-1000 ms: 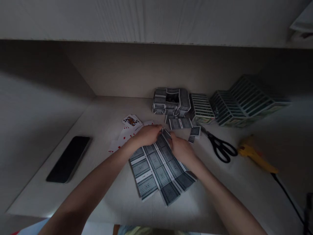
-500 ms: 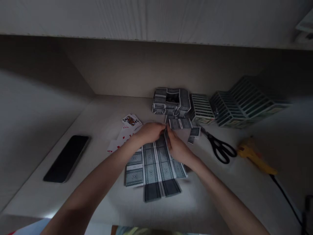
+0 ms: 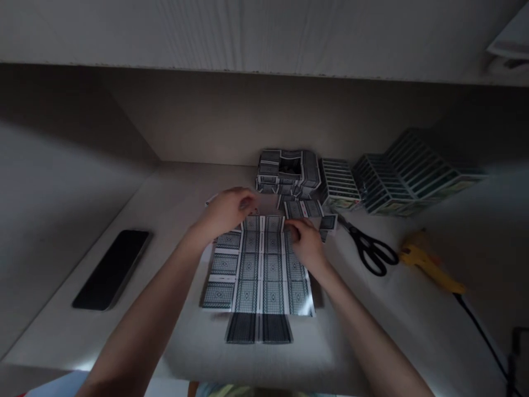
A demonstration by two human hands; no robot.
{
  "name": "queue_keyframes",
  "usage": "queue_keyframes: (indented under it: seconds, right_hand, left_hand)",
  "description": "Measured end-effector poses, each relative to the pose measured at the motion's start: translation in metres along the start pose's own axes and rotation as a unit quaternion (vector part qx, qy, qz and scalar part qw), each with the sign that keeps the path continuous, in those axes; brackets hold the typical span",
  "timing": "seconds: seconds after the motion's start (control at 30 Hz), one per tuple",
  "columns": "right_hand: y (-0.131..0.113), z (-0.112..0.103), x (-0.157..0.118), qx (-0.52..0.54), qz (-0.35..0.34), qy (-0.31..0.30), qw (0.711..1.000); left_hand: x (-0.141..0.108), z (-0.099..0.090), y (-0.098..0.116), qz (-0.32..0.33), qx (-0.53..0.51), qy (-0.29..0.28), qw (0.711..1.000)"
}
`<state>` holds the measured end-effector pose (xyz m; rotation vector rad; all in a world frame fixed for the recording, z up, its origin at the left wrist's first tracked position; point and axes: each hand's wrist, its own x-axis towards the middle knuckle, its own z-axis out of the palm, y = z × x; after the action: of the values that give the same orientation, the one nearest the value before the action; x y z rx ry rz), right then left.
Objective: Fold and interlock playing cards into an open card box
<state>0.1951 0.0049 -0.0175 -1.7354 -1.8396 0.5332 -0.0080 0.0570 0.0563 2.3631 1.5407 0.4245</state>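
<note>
A panel of joined playing cards [image 3: 261, 270], patterned backs up, lies on the table, with two cards sticking out at its near edge and a folded-up row at its far edge. My left hand [image 3: 233, 208] hovers above the panel's far left corner, over the loose face-up cards, its fingers curled; what they hold, if anything, is too small to tell. My right hand [image 3: 305, 238] is at the far right corner, thumb and forefinger pinching the panel's edge. Behind it sits a small strip of cards [image 3: 303, 209].
A card-built box [image 3: 288, 170] stands by the back wall, with slatted card structures [image 3: 407, 173] to its right. Black scissors [image 3: 372, 251] and a yellow glue gun [image 3: 432, 267] with a cable lie at the right. A black phone [image 3: 111, 269] lies at the left.
My left hand has moved left and up, away from my right hand. The panel has turned straighter and lies flatter, and my right hand has shifted slightly right along its far edge.
</note>
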Motion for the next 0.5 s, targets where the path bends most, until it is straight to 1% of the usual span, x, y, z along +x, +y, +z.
queue_keyframes:
  seconds: [0.03,0.07,0.1,0.13,0.17,0.2,0.23,0.3,0.4,0.5]
  right_hand:
    - [0.001,0.001,0.0,0.005,0.002,0.009,1.0]
    - [0.002,0.001,0.0,0.009,0.003,0.018,1.0]
    - [0.004,0.002,-0.001,0.015,0.004,0.025,1.0]
    - [0.005,0.002,0.0,0.022,0.003,0.029,0.999]
    - [0.006,0.003,0.0,0.032,0.003,0.03,0.999]
    - [0.008,0.003,0.0,0.042,0.003,0.033,0.999]
    - [0.009,0.003,0.0,0.053,0.004,0.035,0.998]
    - [0.011,0.003,0.0,0.079,0.009,0.033,0.996]
    - [0.012,0.004,-0.001,0.12,0.014,0.028,0.992]
    - [0.01,0.005,-0.001,0.156,0.019,0.021,0.987]
  left_hand:
    - [-0.009,-0.006,-0.007,-0.04,0.031,0.002,0.999]
    - [-0.02,-0.01,-0.014,-0.08,0.071,-0.012,0.994]
    - [-0.03,-0.013,-0.02,-0.126,0.12,-0.041,0.984]
    - [-0.041,-0.014,-0.025,-0.17,0.161,-0.089,0.968]
    - [-0.051,-0.013,-0.029,-0.196,0.183,-0.129,0.955]
    - [-0.06,-0.011,-0.031,-0.213,0.188,-0.153,0.946]
    - [-0.067,-0.008,-0.033,-0.221,0.178,-0.166,0.944]
    - [-0.075,0.0,-0.035,-0.213,0.132,-0.184,0.951]
    - [-0.075,0.013,-0.035,-0.199,0.078,-0.16,0.964]
    - [-0.069,0.025,-0.033,-0.196,0.062,-0.127,0.97]
